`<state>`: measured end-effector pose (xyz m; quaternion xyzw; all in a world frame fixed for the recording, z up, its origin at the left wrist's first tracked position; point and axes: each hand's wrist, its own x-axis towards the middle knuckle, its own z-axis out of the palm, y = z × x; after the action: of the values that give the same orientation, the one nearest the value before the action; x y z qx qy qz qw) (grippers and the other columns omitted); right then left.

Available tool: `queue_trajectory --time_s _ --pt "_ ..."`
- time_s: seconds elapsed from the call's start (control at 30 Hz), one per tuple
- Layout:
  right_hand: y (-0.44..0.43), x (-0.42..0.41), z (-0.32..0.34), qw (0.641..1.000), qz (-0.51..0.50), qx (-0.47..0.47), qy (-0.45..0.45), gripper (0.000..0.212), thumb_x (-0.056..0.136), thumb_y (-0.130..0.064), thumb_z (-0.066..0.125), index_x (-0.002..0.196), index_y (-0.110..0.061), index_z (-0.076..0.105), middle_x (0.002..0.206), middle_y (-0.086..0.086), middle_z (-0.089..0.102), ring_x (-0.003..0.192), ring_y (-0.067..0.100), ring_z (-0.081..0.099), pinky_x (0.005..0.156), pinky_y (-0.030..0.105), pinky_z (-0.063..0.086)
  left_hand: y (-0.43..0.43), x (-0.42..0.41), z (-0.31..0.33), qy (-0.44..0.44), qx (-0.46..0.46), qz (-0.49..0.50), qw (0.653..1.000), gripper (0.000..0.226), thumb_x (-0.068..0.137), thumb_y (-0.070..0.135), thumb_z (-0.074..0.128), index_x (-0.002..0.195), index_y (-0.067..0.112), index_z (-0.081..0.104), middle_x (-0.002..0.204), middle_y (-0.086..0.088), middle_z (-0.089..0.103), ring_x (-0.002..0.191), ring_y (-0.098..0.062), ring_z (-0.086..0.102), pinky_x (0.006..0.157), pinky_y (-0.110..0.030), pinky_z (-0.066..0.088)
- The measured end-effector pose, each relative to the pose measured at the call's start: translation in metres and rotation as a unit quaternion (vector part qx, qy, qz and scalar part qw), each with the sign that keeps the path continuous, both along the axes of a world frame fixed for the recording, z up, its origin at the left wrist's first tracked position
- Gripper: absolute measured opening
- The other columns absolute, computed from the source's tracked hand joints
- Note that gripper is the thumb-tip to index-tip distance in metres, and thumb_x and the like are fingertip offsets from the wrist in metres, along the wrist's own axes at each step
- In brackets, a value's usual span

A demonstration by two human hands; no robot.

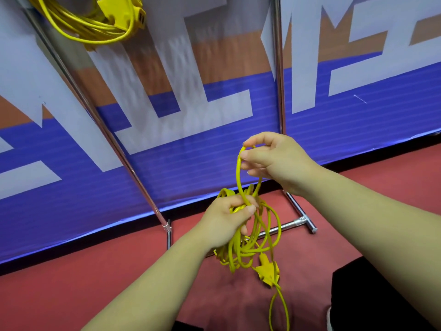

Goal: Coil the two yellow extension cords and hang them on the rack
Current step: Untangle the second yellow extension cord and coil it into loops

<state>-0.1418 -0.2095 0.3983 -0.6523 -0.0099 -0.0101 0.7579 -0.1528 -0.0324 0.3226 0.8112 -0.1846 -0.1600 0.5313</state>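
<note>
While our left hand (226,219) grips the bundled yellow cord (233,247), our right hand (276,161) pinches its raised loop; a second coiled cord (102,29) hangs far left by the rack (278,68).

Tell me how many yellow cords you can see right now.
2. One coiled cord hangs by the rack, top left. The other cord is a loose bundle gripped by the left hand, with the right hand pinching a loop above it.

Both extension cords, the coiled cord (95,27) and the held cord (250,235), are bright yellow against a blue, white and orange banner (214,96), chrome rack (278,68) and red floor (59,295).
</note>
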Motion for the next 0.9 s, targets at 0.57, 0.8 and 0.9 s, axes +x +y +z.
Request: queue_trajectory --time_s 0.57,0.8,0.9 --pt "0.023 0.004 -0.099 0.882 0.222 -0.415 -0.009 0.028 0.071 -0.014 0.081 0.075 -0.020 0.055 0.100 -0.001 0.070 0.093 0.001 0.065 0.084 0.027 0.051 0.105 -0.002 0.099 -0.029 -0.405 0.203 0.891 0.007 0.097 0.024 0.051 0.096 0.024 0.058 0.072 -0.007 0.055 0.046 -0.013 0.050 0.048 -0.024 0.049" --pt "0.076 0.004 -0.122 0.896 0.239 -0.374 -0.025 0.035 0.079 0.008 0.068 0.067 -0.024 0.058 0.091 -0.003 0.071 0.084 0.007 0.068 0.077 0.026 0.055 0.147 -0.005 0.098 -0.034 -0.441 0.237 0.865 0.011 0.100 0.028 0.050 0.102 0.024 0.060 0.075 -0.005 0.055 0.048 -0.011 0.049 0.051 -0.023 0.047" --pt "0.092 0.003 -0.114 0.920 0.196 -0.336 -0.043 0.037 0.080 0.011 0.067 0.065 -0.022 0.061 0.082 -0.004 0.073 0.081 0.015 0.071 0.075 0.025 0.056 0.167 -0.003 0.094 -0.029 -0.429 0.259 0.865 0.020 0.103 0.027 0.048 0.117 0.024 0.061 0.076 -0.004 0.056 0.050 -0.011 0.049 0.052 -0.025 0.047"
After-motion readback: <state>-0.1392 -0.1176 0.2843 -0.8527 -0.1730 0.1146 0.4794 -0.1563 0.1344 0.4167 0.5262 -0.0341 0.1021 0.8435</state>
